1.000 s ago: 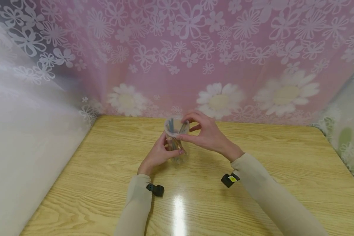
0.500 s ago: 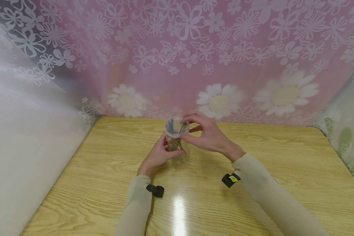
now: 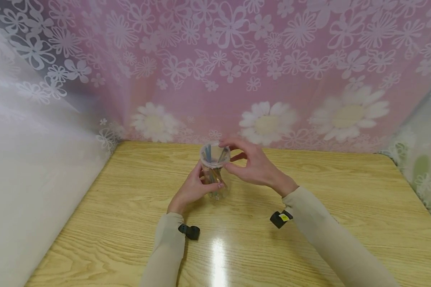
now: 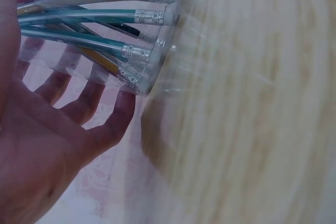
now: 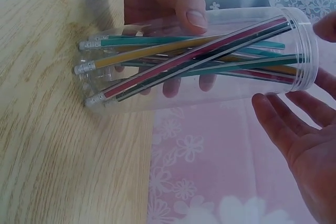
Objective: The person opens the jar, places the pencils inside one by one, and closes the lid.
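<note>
A clear plastic jar (image 3: 215, 175) stands upright with several pencils inside. The pencils (image 5: 194, 59), in teal, yellow, red and dark green, lean across each other, eraser ends down. My left hand (image 3: 193, 187) grips the jar's side, thumb in front and fingers behind; in the left wrist view the fingers (image 4: 118, 114) curl under the wall. My right hand (image 3: 253, 163) holds the ringed top edge (image 3: 214, 164), thumb on the near side and index finger on the far side. Whether the clear ring at the top (image 5: 304, 51) is a separate lid, I cannot tell.
The jar is on a wood-grain table (image 3: 129, 239) with a glare spot in front. Behind hangs a pink flowered curtain (image 3: 201, 79), close to the table's back edge. A pale sheet (image 3: 39, 139) borders the left side. Small black cameras (image 3: 189, 231) sit on both wrists.
My right thumb has slid a little to the right along the near rim, while the index finger has shifted slightly back along the far rim. The left hand and jar stay put.
</note>
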{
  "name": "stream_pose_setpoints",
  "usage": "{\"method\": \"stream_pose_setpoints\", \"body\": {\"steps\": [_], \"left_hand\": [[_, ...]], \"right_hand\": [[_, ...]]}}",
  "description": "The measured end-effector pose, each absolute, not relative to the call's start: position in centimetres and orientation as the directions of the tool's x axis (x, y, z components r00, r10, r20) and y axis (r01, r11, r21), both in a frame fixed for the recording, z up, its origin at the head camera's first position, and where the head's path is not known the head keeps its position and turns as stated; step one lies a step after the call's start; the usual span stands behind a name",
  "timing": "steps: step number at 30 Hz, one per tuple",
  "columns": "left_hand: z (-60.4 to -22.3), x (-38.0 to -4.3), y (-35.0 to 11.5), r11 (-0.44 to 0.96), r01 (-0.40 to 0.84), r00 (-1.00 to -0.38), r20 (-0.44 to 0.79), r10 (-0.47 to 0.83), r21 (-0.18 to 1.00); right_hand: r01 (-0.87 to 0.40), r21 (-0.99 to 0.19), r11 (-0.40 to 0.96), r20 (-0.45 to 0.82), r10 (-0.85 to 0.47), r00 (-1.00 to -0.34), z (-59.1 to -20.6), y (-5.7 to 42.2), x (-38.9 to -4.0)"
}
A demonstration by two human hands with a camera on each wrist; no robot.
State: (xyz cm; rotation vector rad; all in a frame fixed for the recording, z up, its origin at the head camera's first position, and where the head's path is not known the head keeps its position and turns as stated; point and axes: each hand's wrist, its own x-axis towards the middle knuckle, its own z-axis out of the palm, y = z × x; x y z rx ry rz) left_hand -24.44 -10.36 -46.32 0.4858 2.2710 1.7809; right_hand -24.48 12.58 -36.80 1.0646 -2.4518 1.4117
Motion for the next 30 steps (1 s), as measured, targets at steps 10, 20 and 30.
{"method": "stream_pose_setpoints", "body": {"steps": [10,20,30], "left_hand": [[-46.36,-24.46,-10.36,0.204,0.107,-0.924,0.021,0.382,0.973],[-46.37,-24.41,-10.4,0.205,0.096,-0.925,0.012,0.379,0.974],[-46.35,-24.43,-10.42,0.208,0.123,-0.921,0.033,0.388,0.97]], "right_hand": [[-0.647,-0.695,0.314,0.467,-0.487,-0.738,-37.21,12.26,-24.8],[-0.648,-0.7,0.3,0.466,-0.496,-0.733,-37.13,12.38,-24.51],[-0.654,-0.689,0.313,0.483,-0.475,-0.736,-37.28,12.12,-24.56]]}}
